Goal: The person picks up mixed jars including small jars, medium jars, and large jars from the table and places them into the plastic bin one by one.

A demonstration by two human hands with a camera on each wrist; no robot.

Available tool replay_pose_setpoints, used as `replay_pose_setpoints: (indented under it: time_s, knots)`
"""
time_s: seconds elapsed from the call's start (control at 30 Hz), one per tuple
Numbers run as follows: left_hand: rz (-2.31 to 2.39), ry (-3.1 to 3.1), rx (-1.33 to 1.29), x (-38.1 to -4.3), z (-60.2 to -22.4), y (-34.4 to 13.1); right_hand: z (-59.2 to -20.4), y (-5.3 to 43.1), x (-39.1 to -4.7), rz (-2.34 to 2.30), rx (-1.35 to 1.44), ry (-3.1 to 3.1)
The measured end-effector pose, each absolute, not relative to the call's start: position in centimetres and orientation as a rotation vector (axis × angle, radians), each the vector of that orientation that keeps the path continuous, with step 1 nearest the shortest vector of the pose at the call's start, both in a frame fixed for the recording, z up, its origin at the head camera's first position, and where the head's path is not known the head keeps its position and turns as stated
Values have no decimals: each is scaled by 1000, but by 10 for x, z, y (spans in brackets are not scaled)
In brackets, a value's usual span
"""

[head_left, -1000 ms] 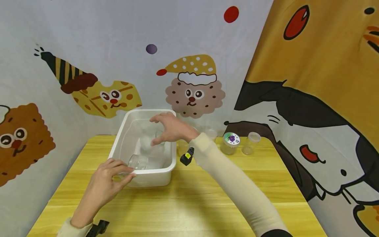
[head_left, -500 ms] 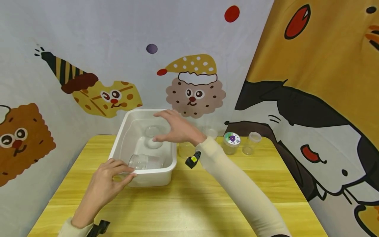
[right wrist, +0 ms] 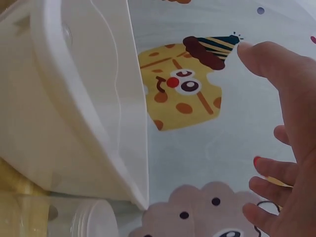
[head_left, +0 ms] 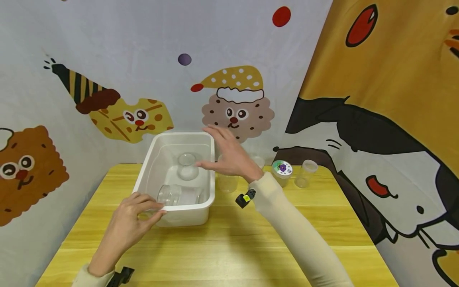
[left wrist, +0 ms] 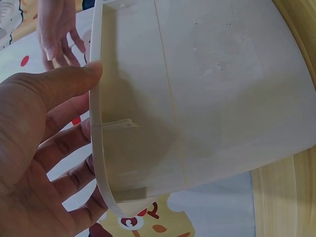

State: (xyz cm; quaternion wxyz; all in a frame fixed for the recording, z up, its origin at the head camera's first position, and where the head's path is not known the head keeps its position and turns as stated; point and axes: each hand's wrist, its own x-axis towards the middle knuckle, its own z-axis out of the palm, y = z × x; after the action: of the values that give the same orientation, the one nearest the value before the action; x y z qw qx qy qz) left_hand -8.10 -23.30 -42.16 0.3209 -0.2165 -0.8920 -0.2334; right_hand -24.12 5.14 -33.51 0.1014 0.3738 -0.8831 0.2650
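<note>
A white plastic basin (head_left: 193,217) stands toward the left of the table. My left hand (head_left: 130,215) holds its near rim at the left corner; in the left wrist view the thumb (left wrist: 74,81) lies on the rim with the fingers curled at its other side. Inside the basin, one clear jar (head_left: 170,195) lies on its side near the front wall and another clear jar (head_left: 187,169) stands farther back. My right hand (head_left: 233,155), fingers spread and holding nothing, hovers over the right rim. Beneath it, a clear jar (head_left: 227,183) stands beside the basin, partly hidden.
Farther right on the wooden table (head_left: 251,239) are a jar with a printed lid (head_left: 282,168) and a clear jar (head_left: 305,175). One more clear container (head_left: 258,161) shows partly behind the right wrist. A cartoon-printed cloth (head_left: 143,48) hangs behind the table.
My right hand has moved right, from over the basin's inside to its right rim, leaving the standing jar in fuller view. The left hand has stayed on the rim.
</note>
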Motion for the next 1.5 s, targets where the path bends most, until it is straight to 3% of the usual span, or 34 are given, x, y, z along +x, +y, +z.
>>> replay_pose_setpoints:
  time_s: [1.5]
  knots:
    - [-619,-2316,-574,-81,-425,-232,-378,179,-254,1022,644,-2402]
